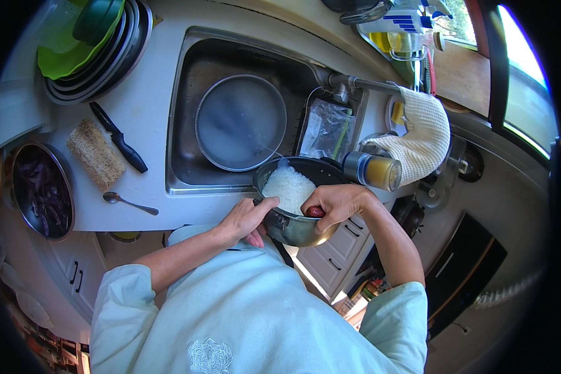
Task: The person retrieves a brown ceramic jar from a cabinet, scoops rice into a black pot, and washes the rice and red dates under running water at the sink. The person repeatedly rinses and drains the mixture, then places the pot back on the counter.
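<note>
A metal pot (304, 233) of wet white rice (287, 189) is tilted at the sink's near edge. My left hand (248, 217) grips its left side, the thumb at the rim. My right hand (339, 203) clasps the near right rim, with fingers inside and thumb outside. Beside those fingers shows a dark red, jujube-like fruit (315, 212); whether they press on it is hidden. From the pot's far lip a thin stream of water runs towards a round metal basin (240, 121) of cloudy water in the sink (182, 140).
Left on the counter lie a black-handled knife (119, 138), a loofah-like scrubber (96, 154), a spoon (130, 204), a bowl of purple pieces (42, 191) and stacked bowls (98, 70). Close by my right hand is a jar (378, 170); a cloth (427, 133) drapes the faucet (374, 85).
</note>
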A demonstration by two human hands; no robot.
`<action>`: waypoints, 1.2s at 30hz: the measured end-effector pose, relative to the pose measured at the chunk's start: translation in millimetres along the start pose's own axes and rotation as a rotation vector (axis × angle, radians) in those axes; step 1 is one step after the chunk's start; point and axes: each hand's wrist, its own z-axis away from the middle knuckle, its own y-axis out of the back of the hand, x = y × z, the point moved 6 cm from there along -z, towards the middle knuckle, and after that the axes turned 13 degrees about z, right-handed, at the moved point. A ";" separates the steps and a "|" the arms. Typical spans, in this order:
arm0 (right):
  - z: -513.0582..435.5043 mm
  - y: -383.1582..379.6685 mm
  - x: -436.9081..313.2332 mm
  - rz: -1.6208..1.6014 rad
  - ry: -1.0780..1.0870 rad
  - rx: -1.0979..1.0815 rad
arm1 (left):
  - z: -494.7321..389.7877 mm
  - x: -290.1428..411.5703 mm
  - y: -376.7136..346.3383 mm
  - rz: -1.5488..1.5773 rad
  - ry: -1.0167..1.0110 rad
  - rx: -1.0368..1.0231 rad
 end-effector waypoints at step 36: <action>3.3 -20.8 2.7 0.031 -0.004 0.115 | 8.8 2.3 -5.2 0.045 -0.052 0.016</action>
